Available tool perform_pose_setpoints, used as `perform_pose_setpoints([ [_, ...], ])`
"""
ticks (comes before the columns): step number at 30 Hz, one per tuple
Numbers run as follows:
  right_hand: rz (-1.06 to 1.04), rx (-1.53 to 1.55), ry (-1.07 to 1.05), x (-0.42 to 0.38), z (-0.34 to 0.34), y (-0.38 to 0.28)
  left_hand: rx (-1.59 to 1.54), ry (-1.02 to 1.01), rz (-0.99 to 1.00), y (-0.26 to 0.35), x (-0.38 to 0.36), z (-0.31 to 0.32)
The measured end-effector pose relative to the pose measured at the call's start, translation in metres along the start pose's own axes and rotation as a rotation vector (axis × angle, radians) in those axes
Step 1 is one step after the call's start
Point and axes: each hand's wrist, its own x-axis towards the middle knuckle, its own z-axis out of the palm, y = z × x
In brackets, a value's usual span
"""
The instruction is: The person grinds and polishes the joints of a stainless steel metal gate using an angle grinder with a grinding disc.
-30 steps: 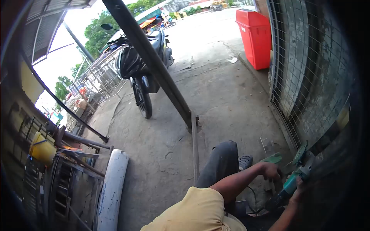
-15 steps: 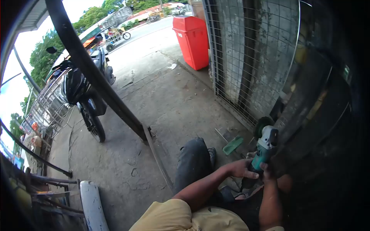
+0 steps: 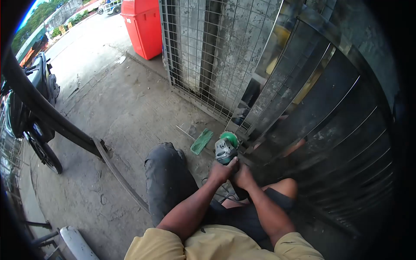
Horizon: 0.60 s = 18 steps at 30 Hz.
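An angle grinder point(image 3: 225, 150) with a grey head and teal body points away from me, low over the ground. My left hand point(image 3: 222, 172) is wrapped around its body near the head, thumb lying over the top. My right hand point(image 3: 243, 177) grips the body just behind and to the right. At the grinder's tip, the green disc point(image 3: 231, 138) is right at the lower corner of a shiny metal gate point(image 3: 277, 102). A cord trails below my hands between my legs.
A green rectangular piece point(image 3: 202, 141) lies on the concrete left of the grinder. Beyond it stand a wire mesh panel point(image 3: 199, 52) and a red bin point(image 3: 142, 30). A dark curved bar point(image 3: 65, 128) crosses the left side, with a motorcycle point(image 3: 37, 112) behind it.
My view has swung to the right, bringing more of the metal gate in. The grinder has turned, so the disc's green face now shows. Both hands still hold it.
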Motion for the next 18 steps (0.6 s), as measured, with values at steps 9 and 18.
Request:
perform_pose_setpoints([
  [9,0.161,-0.059,-0.13,0.003,0.003,0.003,-0.698,-0.034,-0.084,-0.039,0.032,0.02],
  [18,0.222,-0.16,-0.166,0.002,-0.005,0.012,-0.294,-0.065,-0.277,-0.003,0.026,-0.001],
])
